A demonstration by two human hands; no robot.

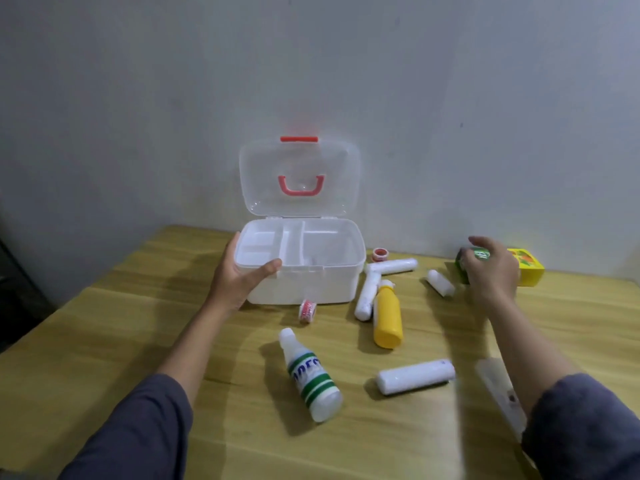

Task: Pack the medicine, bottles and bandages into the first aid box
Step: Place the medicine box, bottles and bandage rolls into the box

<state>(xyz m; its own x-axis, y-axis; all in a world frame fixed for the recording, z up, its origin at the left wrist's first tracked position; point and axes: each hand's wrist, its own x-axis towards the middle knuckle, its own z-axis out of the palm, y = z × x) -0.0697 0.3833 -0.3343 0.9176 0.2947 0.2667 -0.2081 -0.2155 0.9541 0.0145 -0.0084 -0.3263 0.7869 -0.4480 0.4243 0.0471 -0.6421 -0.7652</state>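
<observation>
Left hand: fingers clasped the box corner, steadying it.
Right hand: fingers curled round green pack, far-right desk edge.
Advice: lift clear.

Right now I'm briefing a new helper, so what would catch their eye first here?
The open first aid box at the back of the table, its clear lid up against the wall, with the left hand gripping its left corner. Next, the yellow bottle lying among white bandage rolls in front, and the right hand over a green box far right.
</observation>
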